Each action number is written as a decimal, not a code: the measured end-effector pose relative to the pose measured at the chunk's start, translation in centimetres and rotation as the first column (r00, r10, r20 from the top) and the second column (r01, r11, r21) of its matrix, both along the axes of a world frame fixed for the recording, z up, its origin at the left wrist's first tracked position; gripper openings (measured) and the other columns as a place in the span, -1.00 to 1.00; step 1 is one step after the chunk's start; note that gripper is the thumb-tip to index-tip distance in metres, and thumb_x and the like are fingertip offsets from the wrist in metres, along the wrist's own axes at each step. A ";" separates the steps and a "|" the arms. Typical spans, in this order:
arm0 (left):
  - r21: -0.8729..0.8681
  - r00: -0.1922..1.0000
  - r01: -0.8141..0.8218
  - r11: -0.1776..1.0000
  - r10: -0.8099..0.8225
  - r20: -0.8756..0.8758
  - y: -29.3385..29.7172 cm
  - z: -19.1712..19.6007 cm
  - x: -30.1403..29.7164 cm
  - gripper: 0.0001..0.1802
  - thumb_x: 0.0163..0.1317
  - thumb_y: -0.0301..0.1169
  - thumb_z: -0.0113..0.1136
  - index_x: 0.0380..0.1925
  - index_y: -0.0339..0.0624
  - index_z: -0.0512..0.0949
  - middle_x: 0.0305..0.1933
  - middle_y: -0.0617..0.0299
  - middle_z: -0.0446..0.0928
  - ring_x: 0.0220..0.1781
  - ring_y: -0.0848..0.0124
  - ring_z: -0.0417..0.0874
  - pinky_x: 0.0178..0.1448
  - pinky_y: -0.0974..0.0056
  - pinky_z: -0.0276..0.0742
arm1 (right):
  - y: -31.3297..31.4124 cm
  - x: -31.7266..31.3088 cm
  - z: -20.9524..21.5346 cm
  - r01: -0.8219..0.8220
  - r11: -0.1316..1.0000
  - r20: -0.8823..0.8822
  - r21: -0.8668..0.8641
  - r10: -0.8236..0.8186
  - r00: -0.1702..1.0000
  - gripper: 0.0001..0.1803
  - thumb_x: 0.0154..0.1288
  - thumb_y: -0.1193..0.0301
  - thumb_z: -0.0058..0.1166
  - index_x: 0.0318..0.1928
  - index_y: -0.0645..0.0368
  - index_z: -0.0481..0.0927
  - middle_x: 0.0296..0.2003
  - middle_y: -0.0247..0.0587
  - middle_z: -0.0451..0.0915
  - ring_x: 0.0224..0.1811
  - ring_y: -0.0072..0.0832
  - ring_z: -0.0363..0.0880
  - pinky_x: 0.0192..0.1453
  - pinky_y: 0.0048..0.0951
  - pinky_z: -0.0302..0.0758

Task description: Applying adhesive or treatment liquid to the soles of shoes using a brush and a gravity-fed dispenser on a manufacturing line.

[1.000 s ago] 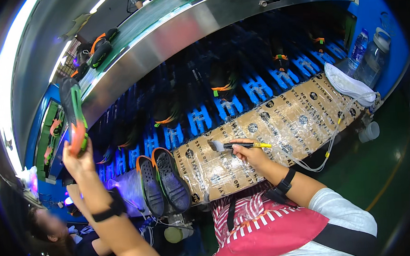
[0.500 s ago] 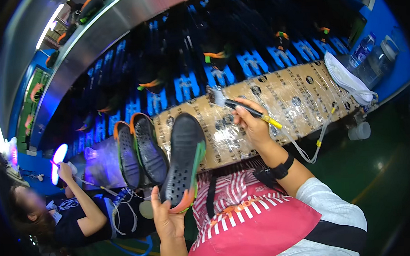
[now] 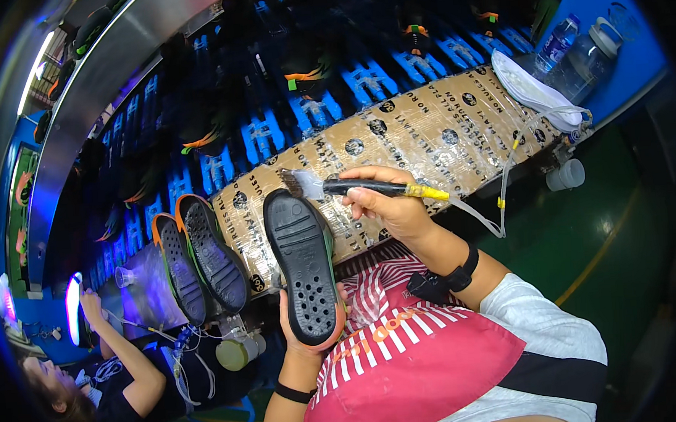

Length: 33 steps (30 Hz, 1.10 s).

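My left hand (image 3: 295,337) is wrapped round the lower end of a shoe sole (image 3: 304,270). The sole's black inside, with several small holes, faces me; its rim is orange and green. My right hand (image 3: 395,208) grips the black handle of a flat brush (image 3: 302,184), whose yellow end runs into a clear tube (image 3: 480,217). Just above and right of the sole's upper end are the pale bristles; I cannot tell if they touch it. Left of this sole, two similar soles, one (image 3: 212,252) nearer and one (image 3: 176,265) farther, stand on the bench side by side.
A ledge covered in printed brown tape (image 3: 395,139) runs across the middle. Behind it, blue holders (image 3: 369,83) carry dark shoes. A white pad (image 3: 526,86), a bottle (image 3: 558,43) and a jug (image 3: 594,56) are at right. A co-worker (image 3: 124,367) works at left near a tin (image 3: 235,354).
The sole has turned so that its inside faces me more, with my left hand now round its lower end. My right hand has brought the brush closer to the sole's upper end.
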<state>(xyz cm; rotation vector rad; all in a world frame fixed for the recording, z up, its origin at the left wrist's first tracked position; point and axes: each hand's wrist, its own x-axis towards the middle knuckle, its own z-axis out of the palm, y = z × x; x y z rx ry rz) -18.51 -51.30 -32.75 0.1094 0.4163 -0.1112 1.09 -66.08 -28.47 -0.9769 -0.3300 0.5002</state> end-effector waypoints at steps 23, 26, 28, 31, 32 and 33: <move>0.283 0.982 -0.155 0.946 0.117 0.149 -0.2 -0.3 1.2 -0.18 0.09 0.26 -0.02 0.24 0.03 0.17 0.27 0.25 0.25 0.28 0.30 0.29 0.32 0.16 0.24 | 7.5 -6.2 4.8 0.278 0.951 0.966 -0.138 0.066 0.251 -0.76 -0.06 0.45 0.18 -0.31 0.23 0.51 -0.56 -0.23 0.42 -0.56 -0.31 0.49 -0.52 -0.39 0.43; 0.317 0.968 -0.188 0.929 0.121 0.219 0.5 -0.5 0.8 -0.22 0.11 0.25 -0.02 0.21 0.00 0.21 0.26 0.21 0.24 0.26 0.29 0.30 0.29 0.16 0.27 | 7.5 -6.4 5.0 0.098 0.987 0.959 -0.130 0.101 0.264 -0.80 -0.09 0.39 0.17 -0.44 0.18 0.47 -0.61 -0.18 0.41 -0.55 -0.24 0.49 -0.48 -0.30 0.43; 0.404 0.969 -0.204 0.892 0.124 0.215 0.9 -0.4 0.3 -0.23 0.13 0.23 -0.02 0.21 0.00 0.21 0.25 0.20 0.26 0.25 0.29 0.32 0.29 0.15 0.28 | 7.3 -6.4 5.1 -0.002 0.998 0.928 -0.062 0.059 0.369 -0.78 -0.10 0.38 0.20 -0.39 0.17 0.51 -0.62 -0.22 0.40 -0.55 -0.28 0.49 -0.48 -0.31 0.43; -0.335 0.945 -0.285 0.898 0.321 0.055 1.0 -0.3 0.0 -0.32 0.19 0.15 -0.04 0.20 0.01 0.24 0.23 0.19 0.29 0.20 0.27 0.38 0.28 0.13 0.28 | 7.1 -6.6 5.1 0.273 0.958 0.937 -0.083 -0.018 0.348 -0.79 -0.07 0.42 0.19 -0.34 0.12 0.54 -0.58 -0.26 0.42 -0.55 -0.33 0.49 -0.49 -0.36 0.43; 0.343 0.968 -0.227 0.911 0.171 0.186 0.9 -0.3 0.1 -0.34 0.21 0.14 -0.06 0.20 0.01 0.24 0.23 0.20 0.30 0.20 0.26 0.38 0.28 0.12 0.28 | 7.2 -6.7 5.1 0.348 0.929 0.936 -0.123 -0.008 0.352 -0.80 -0.06 0.43 0.18 -0.34 0.12 0.54 -0.57 -0.25 0.42 -0.55 -0.34 0.49 -0.50 -0.37 0.43; 0.318 0.970 -0.224 0.921 0.180 0.164 0.9 -0.3 0.1 -0.34 0.22 0.13 -0.07 0.22 0.03 0.23 0.23 0.23 0.30 0.21 0.26 0.38 0.28 0.12 0.27 | 7.3 -6.9 5.0 0.337 0.931 0.941 -0.142 0.022 0.337 -0.83 -0.03 0.44 0.14 -0.35 0.13 0.53 -0.55 -0.24 0.43 -0.55 -0.35 0.50 -0.51 -0.37 0.43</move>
